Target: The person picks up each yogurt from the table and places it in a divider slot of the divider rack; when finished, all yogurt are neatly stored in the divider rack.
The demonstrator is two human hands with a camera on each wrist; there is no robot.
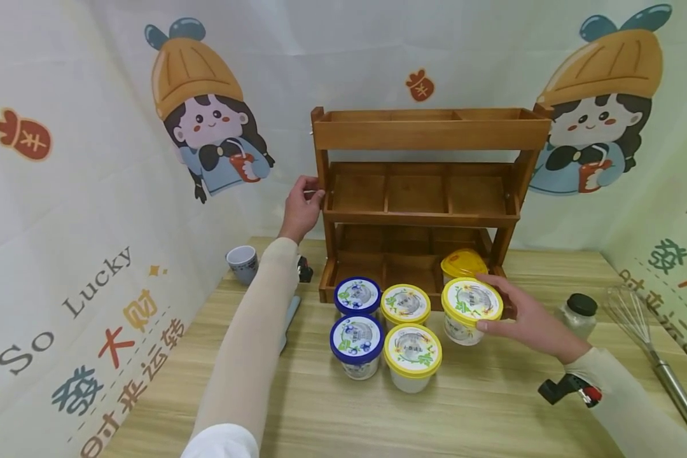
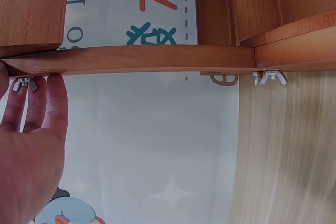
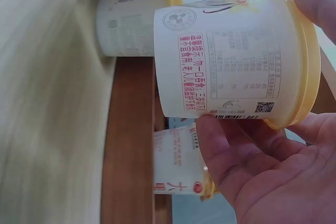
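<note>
My right hand (image 1: pixel 529 318) grips a white cup with a yellow lid (image 1: pixel 472 306), its thumb near the lid's edge. In the right wrist view this cup (image 3: pixel 231 61) shows printed text and lies between thumb and fingers. At the left, my left hand (image 1: pixel 301 208) holds the side post of a brown wooden rack (image 1: pixel 429 133); in the left wrist view its fingers (image 2: pixel 54 106) touch the post beside a wing nut. Two blue-lidded cups (image 1: pixel 357 340) and two yellow-lidded cups (image 1: pixel 413 350) stand before the rack. A domed orange-lidded cup (image 1: pixel 464 264) sits in the bottom tier's right compartment.
A patterned small cup (image 1: pixel 243 264) stands at the table's back left. To the right are a black-capped jar (image 1: pixel 579 315) and a metal whisk (image 1: pixel 658 356). A grey-blue utensil (image 1: pixel 289 318) lies partly behind my left arm. Printed cloth hangs around the table.
</note>
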